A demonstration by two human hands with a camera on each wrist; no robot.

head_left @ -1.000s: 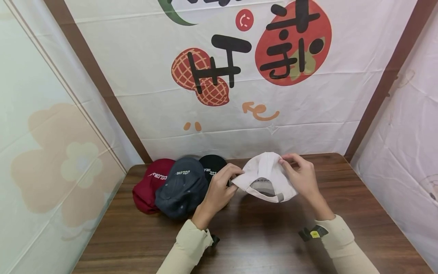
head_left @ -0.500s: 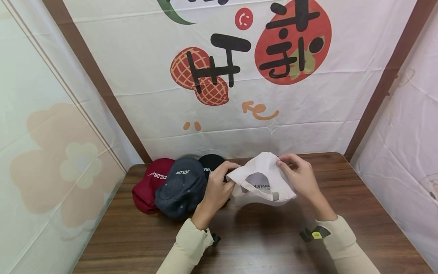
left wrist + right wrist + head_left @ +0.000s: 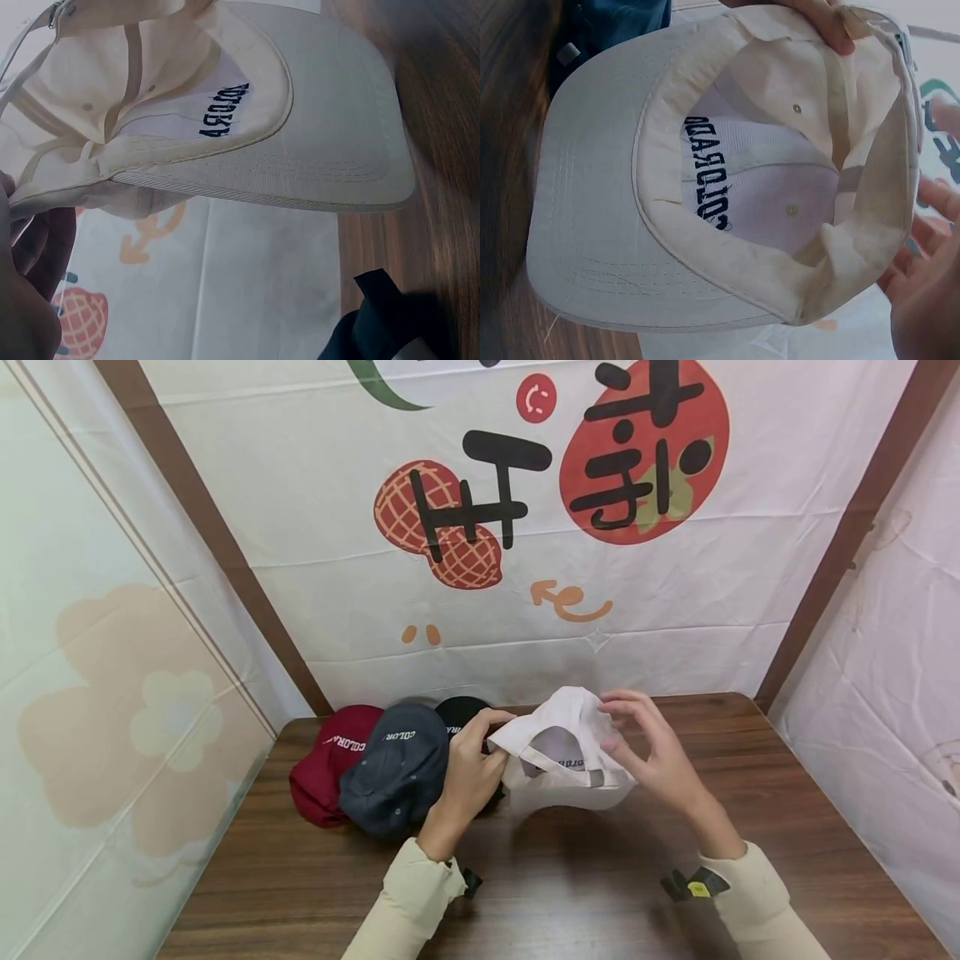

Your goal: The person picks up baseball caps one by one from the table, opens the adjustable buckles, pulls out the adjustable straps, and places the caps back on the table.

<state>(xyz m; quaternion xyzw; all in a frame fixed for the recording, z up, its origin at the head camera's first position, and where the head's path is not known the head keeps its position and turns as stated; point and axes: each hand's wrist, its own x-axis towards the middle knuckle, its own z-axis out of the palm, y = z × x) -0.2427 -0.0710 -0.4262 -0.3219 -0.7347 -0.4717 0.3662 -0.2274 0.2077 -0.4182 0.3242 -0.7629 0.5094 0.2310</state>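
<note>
white cap [image 3: 579,724], dk lettering [image 3: 706,176] inside, curved brim [image 3: 592,202] w/ stitch rows

A brown table [image 3: 570,893] bears a red cap [image 3: 322,785], a blue-grey cap [image 3: 397,781], a black cap [image 3: 465,713]

One white cap [image 3: 576,714] is at lower centre of the head view; toward lower left, one red cap [image 3: 330,768], one blue-grey cap [image 3: 397,777] and one black cap [image 3: 463,713] make four. One left hand [image 3: 471,774] and one right hand [image 3: 660,760] make two, with two pale sleeves [image 3: 397,906] and one bench [image 3: 585,906].
</note>
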